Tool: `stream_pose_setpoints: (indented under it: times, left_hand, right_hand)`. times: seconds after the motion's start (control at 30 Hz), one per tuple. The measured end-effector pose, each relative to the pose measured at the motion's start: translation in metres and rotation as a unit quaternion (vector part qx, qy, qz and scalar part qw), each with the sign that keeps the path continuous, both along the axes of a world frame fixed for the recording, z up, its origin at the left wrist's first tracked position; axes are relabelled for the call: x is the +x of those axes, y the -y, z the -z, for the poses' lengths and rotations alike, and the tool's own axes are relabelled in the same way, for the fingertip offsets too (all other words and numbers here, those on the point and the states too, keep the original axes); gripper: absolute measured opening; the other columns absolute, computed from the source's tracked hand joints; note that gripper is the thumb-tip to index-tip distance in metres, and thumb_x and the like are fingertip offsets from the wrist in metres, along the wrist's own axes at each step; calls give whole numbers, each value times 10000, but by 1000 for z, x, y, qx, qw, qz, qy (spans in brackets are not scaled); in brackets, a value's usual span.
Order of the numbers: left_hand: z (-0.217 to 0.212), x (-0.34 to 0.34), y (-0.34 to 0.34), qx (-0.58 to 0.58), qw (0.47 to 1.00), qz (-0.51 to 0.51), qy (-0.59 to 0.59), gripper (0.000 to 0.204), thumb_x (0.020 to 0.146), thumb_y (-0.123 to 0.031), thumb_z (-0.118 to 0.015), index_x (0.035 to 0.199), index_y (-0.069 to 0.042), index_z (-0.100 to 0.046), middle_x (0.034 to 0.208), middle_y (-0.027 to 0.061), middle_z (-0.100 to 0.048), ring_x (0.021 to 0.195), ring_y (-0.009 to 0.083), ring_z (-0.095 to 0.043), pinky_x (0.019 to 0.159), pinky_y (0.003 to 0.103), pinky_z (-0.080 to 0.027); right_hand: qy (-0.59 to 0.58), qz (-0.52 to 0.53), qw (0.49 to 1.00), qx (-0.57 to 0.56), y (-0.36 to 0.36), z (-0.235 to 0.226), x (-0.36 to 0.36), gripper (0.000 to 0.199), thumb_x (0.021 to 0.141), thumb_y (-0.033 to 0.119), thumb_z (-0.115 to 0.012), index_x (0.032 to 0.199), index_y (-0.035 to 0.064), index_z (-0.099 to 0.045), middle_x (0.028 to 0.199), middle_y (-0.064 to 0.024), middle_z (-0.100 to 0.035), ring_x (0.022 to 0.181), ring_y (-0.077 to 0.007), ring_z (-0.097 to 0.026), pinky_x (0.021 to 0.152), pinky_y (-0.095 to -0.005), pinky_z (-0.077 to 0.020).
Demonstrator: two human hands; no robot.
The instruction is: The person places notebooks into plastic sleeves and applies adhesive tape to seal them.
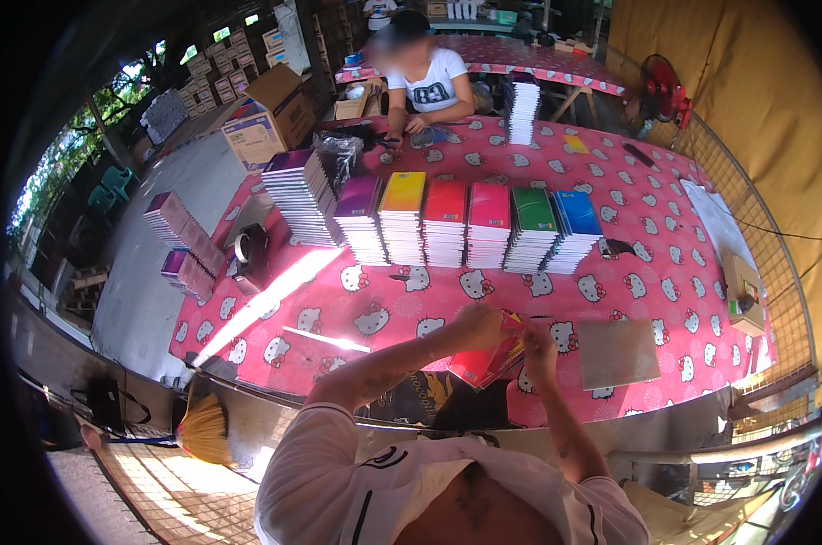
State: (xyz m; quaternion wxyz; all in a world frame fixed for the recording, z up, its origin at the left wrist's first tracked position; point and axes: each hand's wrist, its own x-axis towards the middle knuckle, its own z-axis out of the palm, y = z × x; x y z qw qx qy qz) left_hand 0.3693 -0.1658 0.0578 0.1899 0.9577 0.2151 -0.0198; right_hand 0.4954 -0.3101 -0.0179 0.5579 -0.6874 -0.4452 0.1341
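Close in front of my body, at the near edge of the table, I hold a red notebook (473,365), tilted, with a little yellow showing on it. My left hand (483,325) is closed on its upper part. At its right side my right hand (540,350) grips it too; the exact finger positions are small and partly hidden. A translucent grey sheet (620,354) lies flat to the right of my right hand. Beyond my hands stands a row of notebook stacks with purple, yellow, red, pink (489,207), green (533,211) and blue (576,213) covers.
A taller notebook stack (302,198) and an open carton (270,127) stand at the left of the pink patterned table (393,304). Across it, a co-worker (433,82) sits near another stack (523,113). A small box (743,295) and a red fan (665,89) are at the right.
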Motion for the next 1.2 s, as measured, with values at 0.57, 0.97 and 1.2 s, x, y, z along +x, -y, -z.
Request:
stream_pose_setpoints:
  times: [0.57,0.97,1.2]
  left_hand:
    - [-46,-160,-221,337,881,-167,287,242,921,-132,-651,1161,-149,-672,806,142,-706,702,338,-694,641,471,-555]
    - [67,-83,85,130,931,53,337,434,871,-155,-722,1278,-53,-612,1078,136,-665,959,296,-675,791,400,-580]
    - [73,-73,69,182,932,-195,247,716,891,-369,-720,1477,-93,-415,1249,240,-581,1220,396,-540,1033,470,-437]
  right_hand:
    - [47,3,975,-216,-10,65,-25,934,776,444,-813,1517,94,-367,1563,-315,-252,1452,-487,-258,1154,-533,-297]
    - [-215,-3,975,-53,-14,95,-32,505,1024,301,-544,1454,46,-472,1570,-227,-302,1456,-354,-315,1172,-412,-293]
    - [-316,22,948,-40,-6,77,-27,560,1001,299,-606,1434,-17,-443,1387,-185,-463,1335,-278,-442,1105,-390,-378]
